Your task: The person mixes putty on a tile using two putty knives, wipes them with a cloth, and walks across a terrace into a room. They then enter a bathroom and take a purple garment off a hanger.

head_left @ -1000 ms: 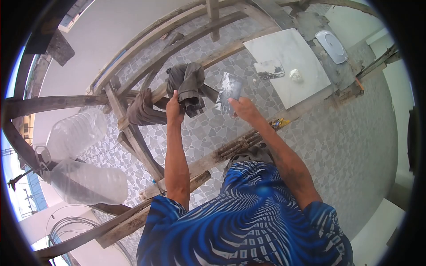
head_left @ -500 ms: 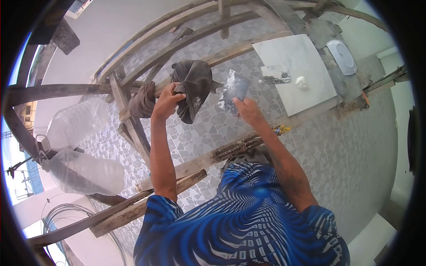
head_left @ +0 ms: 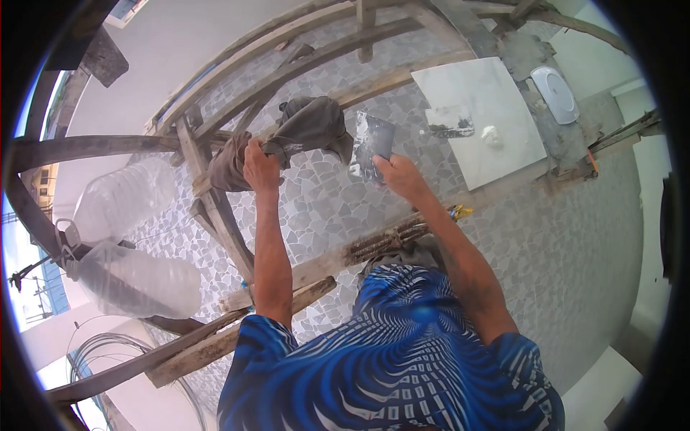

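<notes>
My left hand (head_left: 261, 167) is closed on a grey-brown cloth (head_left: 309, 123), which hangs in folds over a wooden beam. My right hand (head_left: 400, 177) grips the lower edge of a dark flat putty spreader (head_left: 375, 142), thumb on its face. White paste is smeared along the spreader's left side, and its blade stands apart from the cloth. To the right, a second dark spreader (head_left: 451, 123), also smeared white, lies on a pale square board (head_left: 496, 100). A small lump of white paste (head_left: 491, 136) sits beside it.
Wooden poles (head_left: 309, 57) form a frame over the mosaic-tiled floor (head_left: 546, 244). Two clear plastic bottles (head_left: 136, 280) hang at left above coiled wire (head_left: 108, 345). A white plastic lid-like item (head_left: 555, 95) rests beyond the board. A plank (head_left: 309, 273) crosses before me.
My left hand has moved left and slightly down along the cloth, whose bunched part has flattened and spread sideways. The spreader in my right hand has shifted slightly left and turned more upright.
</notes>
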Demonstrator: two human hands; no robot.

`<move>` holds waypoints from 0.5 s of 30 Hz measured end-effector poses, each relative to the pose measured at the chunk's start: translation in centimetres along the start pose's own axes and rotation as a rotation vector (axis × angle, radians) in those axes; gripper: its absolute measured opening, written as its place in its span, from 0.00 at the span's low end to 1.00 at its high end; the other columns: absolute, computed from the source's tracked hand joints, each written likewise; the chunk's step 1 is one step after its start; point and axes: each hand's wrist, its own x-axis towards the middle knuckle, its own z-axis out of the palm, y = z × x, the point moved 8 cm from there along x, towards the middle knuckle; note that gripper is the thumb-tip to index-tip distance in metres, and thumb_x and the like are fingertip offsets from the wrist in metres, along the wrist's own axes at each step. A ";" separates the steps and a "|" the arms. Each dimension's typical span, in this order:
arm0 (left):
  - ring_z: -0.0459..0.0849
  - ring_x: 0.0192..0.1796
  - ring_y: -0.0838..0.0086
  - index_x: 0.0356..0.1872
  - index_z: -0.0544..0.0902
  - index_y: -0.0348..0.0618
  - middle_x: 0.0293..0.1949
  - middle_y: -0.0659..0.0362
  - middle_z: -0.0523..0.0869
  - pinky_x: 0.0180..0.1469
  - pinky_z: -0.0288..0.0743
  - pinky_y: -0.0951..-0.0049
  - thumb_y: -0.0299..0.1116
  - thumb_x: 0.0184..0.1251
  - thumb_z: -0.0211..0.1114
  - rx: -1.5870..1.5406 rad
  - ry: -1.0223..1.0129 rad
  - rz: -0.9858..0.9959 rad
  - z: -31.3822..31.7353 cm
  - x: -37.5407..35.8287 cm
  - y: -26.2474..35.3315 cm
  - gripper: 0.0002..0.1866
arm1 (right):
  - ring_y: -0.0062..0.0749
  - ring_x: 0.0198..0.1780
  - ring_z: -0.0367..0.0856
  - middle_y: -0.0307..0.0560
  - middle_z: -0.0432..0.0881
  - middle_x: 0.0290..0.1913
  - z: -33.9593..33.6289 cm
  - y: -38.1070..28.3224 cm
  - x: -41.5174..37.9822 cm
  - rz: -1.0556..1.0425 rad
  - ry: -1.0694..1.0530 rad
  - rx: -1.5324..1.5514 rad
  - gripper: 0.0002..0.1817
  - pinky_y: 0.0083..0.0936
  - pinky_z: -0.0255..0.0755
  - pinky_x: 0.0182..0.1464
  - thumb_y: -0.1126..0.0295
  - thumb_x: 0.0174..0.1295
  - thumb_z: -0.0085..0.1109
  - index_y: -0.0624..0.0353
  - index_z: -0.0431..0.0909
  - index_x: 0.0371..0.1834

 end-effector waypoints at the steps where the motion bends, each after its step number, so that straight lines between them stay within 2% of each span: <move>1: 0.83 0.43 0.47 0.44 0.78 0.43 0.36 0.47 0.84 0.44 0.73 0.52 0.29 0.61 0.62 -0.035 -0.049 -0.018 0.4 0.0 0.4 0.10 | 0.25 0.29 0.78 0.44 0.80 0.27 0.3 -0.1 0.4 0.000 -0.023 0.041 0.20 0.27 0.74 0.31 0.59 0.70 0.51 0.70 0.80 0.39; 3: 0.83 0.42 0.43 0.46 0.79 0.42 0.34 0.43 0.86 0.44 0.73 0.50 0.29 0.60 0.62 -0.098 -0.141 -0.058 1.1 -0.1 1.0 0.12 | 0.25 0.30 0.79 0.44 0.81 0.31 1.1 -0.2 1.7 -0.003 -0.077 0.123 0.20 0.26 0.76 0.32 0.60 0.70 0.51 0.70 0.80 0.42; 4: 0.87 0.36 0.53 0.49 0.79 0.41 0.29 0.48 0.87 0.40 0.75 0.55 0.32 0.64 0.63 -0.123 -0.104 0.054 1.5 -0.1 1.5 0.14 | 0.25 0.30 0.79 0.44 0.82 0.32 1.4 -0.5 2.3 -0.017 -0.102 0.101 0.20 0.27 0.77 0.33 0.60 0.70 0.51 0.70 0.80 0.43; 7: 0.87 0.36 0.71 0.51 0.80 0.40 0.32 0.55 0.88 0.40 0.77 0.66 0.34 0.67 0.66 -0.552 -0.202 0.062 4.4 -0.1 1.8 0.14 | 0.25 0.30 0.79 0.45 0.82 0.34 2.2 -0.9 3.5 -0.038 -0.158 0.064 0.20 0.27 0.80 0.34 0.60 0.70 0.51 0.70 0.80 0.46; 10: 0.83 0.40 0.81 0.51 0.80 0.38 0.38 0.61 0.87 0.43 0.77 0.75 0.36 0.69 0.67 -1.166 -0.360 -0.063 7.7 -0.6 3.5 0.15 | 0.25 0.31 0.80 0.45 0.82 0.35 3.4 -1.2 4.5 -0.022 -0.179 0.084 0.20 0.26 0.80 0.34 0.60 0.71 0.52 0.70 0.79 0.47; 13: 0.83 0.43 0.78 0.50 0.80 0.36 0.44 0.60 0.86 0.47 0.77 0.77 0.35 0.69 0.67 -1.228 -0.417 -0.092 8.6 -1.4 4.3 0.15 | 0.23 0.32 0.80 0.43 0.82 0.35 4.3 -0.9 5.1 -0.010 -0.172 0.108 0.19 0.25 0.79 0.36 0.59 0.71 0.53 0.68 0.80 0.46; 14: 0.82 0.46 0.79 0.48 0.79 0.35 0.44 0.60 0.85 0.49 0.75 0.77 0.35 0.69 0.68 -1.149 -0.427 -0.122 9.0 -1.4 4.1 0.15 | 0.23 0.32 0.80 0.42 0.82 0.35 4.4 -0.8 5.3 -0.024 -0.165 0.121 0.19 0.24 0.78 0.35 0.58 0.71 0.52 0.68 0.80 0.45; 15: 0.82 0.45 0.80 0.47 0.78 0.36 0.43 0.61 0.85 0.48 0.75 0.78 0.35 0.68 0.68 -1.088 -0.345 -0.142 8.7 -1.2 3.5 0.15 | 0.22 0.32 0.80 0.42 0.82 0.34 4.4 -0.9 5.4 -0.038 -0.159 0.134 0.19 0.24 0.78 0.35 0.58 0.72 0.52 0.67 0.80 0.44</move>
